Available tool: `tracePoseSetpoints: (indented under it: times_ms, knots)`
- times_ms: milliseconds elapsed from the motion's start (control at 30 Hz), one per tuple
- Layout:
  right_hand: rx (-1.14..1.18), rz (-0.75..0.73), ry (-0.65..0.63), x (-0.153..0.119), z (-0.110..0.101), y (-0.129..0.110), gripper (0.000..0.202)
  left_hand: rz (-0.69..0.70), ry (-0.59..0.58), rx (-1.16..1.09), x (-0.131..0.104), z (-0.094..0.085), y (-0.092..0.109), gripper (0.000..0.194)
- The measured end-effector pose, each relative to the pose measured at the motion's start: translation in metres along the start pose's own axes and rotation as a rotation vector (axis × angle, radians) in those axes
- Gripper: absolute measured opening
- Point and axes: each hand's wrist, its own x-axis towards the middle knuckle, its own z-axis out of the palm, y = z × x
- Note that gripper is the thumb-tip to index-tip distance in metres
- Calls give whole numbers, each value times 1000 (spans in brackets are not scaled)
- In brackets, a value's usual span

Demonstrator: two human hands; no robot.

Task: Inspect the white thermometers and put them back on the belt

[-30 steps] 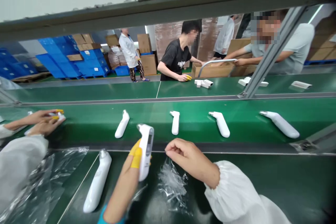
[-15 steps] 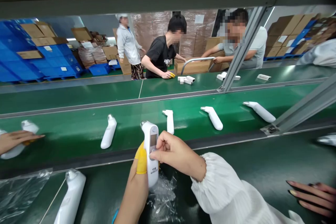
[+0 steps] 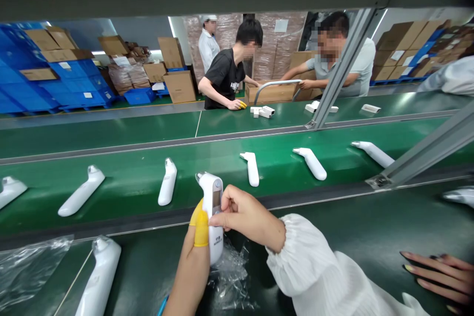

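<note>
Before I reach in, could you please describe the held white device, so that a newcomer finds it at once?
A green belt crosses the middle of the view. In front of its near edge, left of centre, the left hand, in yellow finger covers, holds the white device head up. Its neighbours lie down; this one is raised, with a small screen showing.

Just one cam, head-worn, facing forward and kinda down, pretty close over dark green flat surface [image 3: 370,227], looking across glossy green conveyor belt [image 3: 211,158].
</note>
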Motion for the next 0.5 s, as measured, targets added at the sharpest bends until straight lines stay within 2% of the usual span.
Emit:
tracePoseSetpoints:
  times_ms: [100,167,267,367,433,500]
  knots:
    - [49,43,-74,0,-4,-3,22,-28,-6,2,2,-1,2,54]
    - [-34,12,-71,-3,-4,-8,11,-29,18,36,2,-2,6,54]
    - [-370,-159,4,-10,3,-15,7,7,61,121,0,0,11,54]
    - [-742,-290,121,-12,9,-17,11,35,24,175,-4,2,10,55]
    - [-923,-277,196,-10,5,-15,11,26,19,195,-1,-2,6,54]
    - [-1064,-190,266,-8,-4,-11,10,19,52,176,11,-10,2,54]
